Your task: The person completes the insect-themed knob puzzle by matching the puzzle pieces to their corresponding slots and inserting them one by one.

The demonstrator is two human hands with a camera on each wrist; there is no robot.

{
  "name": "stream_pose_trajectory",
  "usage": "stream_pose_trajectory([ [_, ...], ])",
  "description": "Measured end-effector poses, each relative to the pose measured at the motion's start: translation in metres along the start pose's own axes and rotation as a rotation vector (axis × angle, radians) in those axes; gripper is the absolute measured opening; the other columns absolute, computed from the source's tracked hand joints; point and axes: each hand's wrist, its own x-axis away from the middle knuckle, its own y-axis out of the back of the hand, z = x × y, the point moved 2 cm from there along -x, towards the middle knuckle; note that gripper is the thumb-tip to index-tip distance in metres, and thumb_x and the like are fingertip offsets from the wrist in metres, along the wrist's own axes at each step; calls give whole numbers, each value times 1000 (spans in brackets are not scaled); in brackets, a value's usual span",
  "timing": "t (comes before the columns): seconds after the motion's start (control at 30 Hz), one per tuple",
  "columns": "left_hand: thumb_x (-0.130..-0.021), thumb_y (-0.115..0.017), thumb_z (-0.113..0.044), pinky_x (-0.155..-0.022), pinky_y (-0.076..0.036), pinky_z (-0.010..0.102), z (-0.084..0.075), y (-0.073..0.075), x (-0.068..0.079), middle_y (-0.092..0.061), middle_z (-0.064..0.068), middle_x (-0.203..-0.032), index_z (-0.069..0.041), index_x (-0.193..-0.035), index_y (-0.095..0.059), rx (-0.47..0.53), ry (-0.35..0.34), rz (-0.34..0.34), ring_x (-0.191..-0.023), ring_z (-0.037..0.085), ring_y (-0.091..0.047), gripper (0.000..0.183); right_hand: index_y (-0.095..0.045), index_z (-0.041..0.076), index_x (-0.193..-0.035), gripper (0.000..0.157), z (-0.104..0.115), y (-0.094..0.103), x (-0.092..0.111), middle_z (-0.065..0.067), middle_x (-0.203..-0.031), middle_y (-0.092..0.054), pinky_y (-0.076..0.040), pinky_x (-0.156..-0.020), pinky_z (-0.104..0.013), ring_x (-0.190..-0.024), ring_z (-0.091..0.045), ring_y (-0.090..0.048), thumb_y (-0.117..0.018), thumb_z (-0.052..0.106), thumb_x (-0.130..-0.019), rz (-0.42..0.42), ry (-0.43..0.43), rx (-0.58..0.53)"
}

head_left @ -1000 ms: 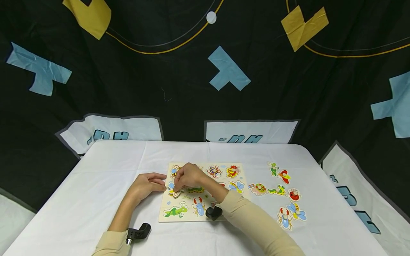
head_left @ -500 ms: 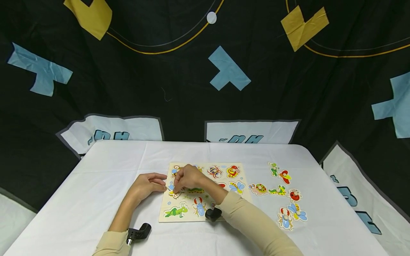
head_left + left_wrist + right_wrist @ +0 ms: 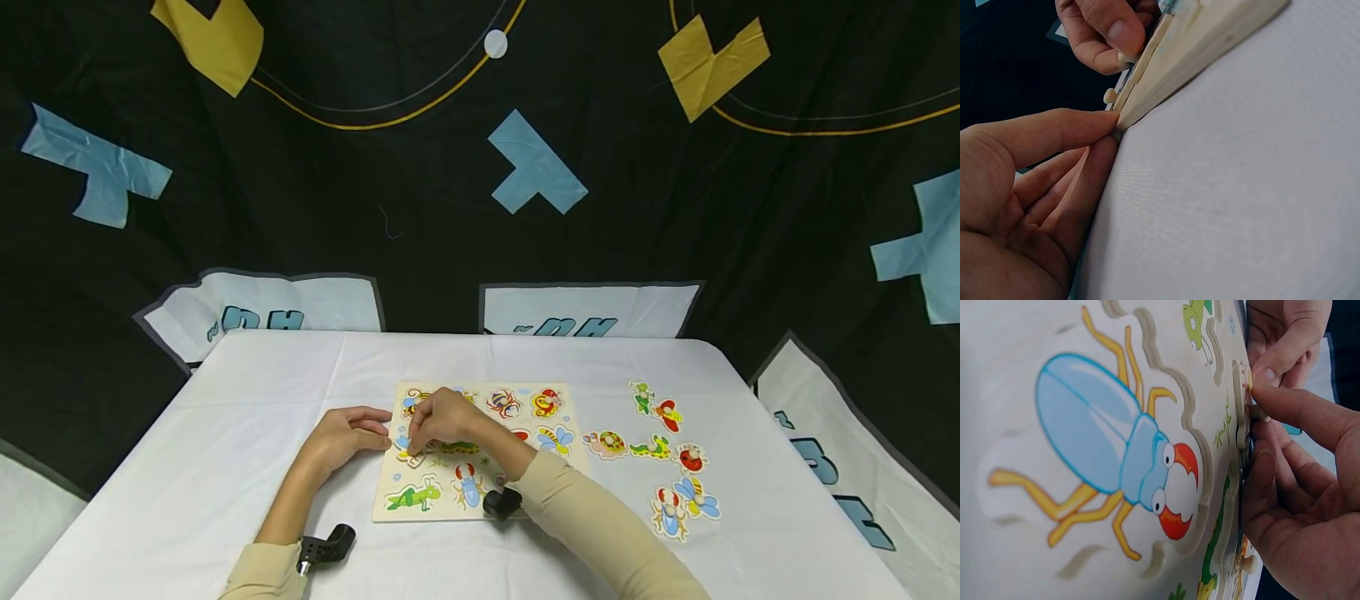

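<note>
My right hand (image 3: 442,417) reaches over the left part of a wooden insect puzzle board (image 3: 420,515), thumb and fingertips pinching the small knob (image 3: 1258,413) of a puzzle piece (image 3: 414,459). That piece lies at its spot on the board, largely hidden under the fingers. My left hand (image 3: 339,437) rests on the tablecloth at the board's left edge. Its thumb and fingertips touch the edge, as the left wrist view shows up close. A blue stag beetle picture (image 3: 1085,419) fills a recess close to the right wrist camera.
Loose puzzle pieces lie right of the board: a snail (image 3: 605,443), a caterpillar (image 3: 651,447), a ladybird (image 3: 689,457), a beetle (image 3: 667,512), a bee (image 3: 697,497) and others. A white cloth covers the table (image 3: 247,400); a black curtain (image 3: 420,225) hangs behind.
The piece under my right fingers, tilted one second ago, now lies flatter on the board. Both hands have otherwise stayed almost in place.
</note>
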Motion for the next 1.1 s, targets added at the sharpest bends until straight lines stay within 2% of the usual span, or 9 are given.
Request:
stream_pose_trajectory([
  [0.43,-75,-85,-11,-78,-49,25,-1,0,1,-76,5,-93,-3,-124,-70,-23,0,-6,-85,11,-66,52,-75,17,-72,16,-3,0,1,8,-64,-65,-40,-54,-20,-57,-7,-52,-91,16,-71,23,-5,-74],
  [0.73,-76,-85,-11,-79,-49,23,-1,-1,2,-77,5,-94,-3,-125,-70,-19,-7,1,-86,10,-67,51,-75,19,-70,18,-2,-3,0,10,-62,-63,-39,-55,-19,-59,-5,-50,-92,20,-71,10,0,9],
  [1.1,-76,-85,-12,-78,-49,23,0,-1,2,-76,5,-94,-4,-125,-70,-22,-10,1,-86,10,-67,51,-76,18,-71,16,-2,-3,2,10,-62,-63,-38,-55,-19,-59,-5,-50,-92,19,-71,11,5,-16],
])
